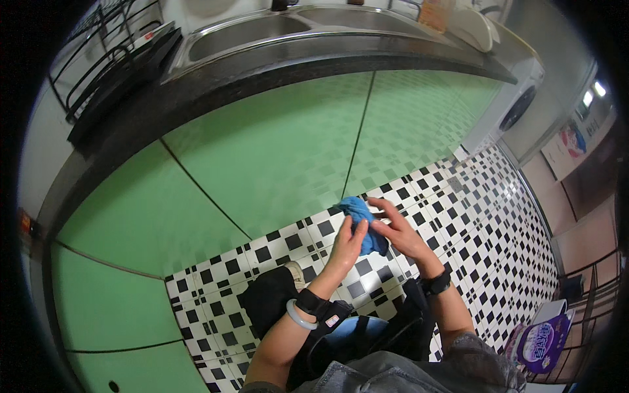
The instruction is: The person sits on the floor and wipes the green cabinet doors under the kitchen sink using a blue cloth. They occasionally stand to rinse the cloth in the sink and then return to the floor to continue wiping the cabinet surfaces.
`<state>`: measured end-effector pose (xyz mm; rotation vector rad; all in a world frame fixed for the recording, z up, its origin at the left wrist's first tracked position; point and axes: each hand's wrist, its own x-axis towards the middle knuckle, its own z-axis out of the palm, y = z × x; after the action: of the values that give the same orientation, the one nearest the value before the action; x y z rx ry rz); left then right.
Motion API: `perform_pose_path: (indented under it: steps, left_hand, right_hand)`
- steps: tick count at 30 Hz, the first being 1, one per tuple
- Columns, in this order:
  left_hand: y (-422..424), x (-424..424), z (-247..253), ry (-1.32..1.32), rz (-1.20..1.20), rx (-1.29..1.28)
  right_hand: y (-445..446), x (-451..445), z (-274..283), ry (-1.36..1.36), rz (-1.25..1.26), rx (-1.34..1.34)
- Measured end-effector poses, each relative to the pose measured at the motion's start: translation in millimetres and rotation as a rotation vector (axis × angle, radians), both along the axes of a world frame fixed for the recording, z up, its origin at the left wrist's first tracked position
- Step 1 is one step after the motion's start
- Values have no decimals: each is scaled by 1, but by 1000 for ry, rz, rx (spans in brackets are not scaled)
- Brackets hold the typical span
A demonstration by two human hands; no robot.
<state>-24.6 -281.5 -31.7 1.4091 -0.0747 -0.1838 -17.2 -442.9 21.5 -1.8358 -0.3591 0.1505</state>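
Note:
A crumpled blue cloth (357,210) is held in front of me above the tiled floor, beside the green cabinet fronts. My left hand (347,246) grips its near left side, thumb on top. At its right edge, my right hand (404,235) has the thumb against the cloth and fingers spread, some partly behind it. The cloth's dark lower end (379,245) hangs between the hands. Black bands circle both wrists, and a pale bangle (298,318) is on the left one.
Ahead, a dark countertop (295,58) carries a double steel sink (250,37). A black dish rack (115,69) stands left; a white washing machine (501,108) stands right. A purple package (543,344) sits by a wire rack at lower right. Something light blue (355,330) shows between my legs.

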Motion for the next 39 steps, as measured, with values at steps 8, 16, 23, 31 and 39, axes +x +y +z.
perform_pose_path:
  steps: [8,16,23,31,39]
  left_hand:
    - [49,-3,12,-247,194,249]
    - [26,-10,54,-405,303,699]
    - [23,42,151,-994,618,1208]
    - [30,155,233,-1338,813,1619]
    - [11,177,222,-1262,1032,1711]
  right_hand:
    - [18,26,-49,386,-154,676]
    - [2,37,-35,301,-131,1186]
    - [-41,146,49,-407,-522,1010]
    - [51,239,50,-1146,-892,-413]
    - [-126,348,93,-619,-1478,45]
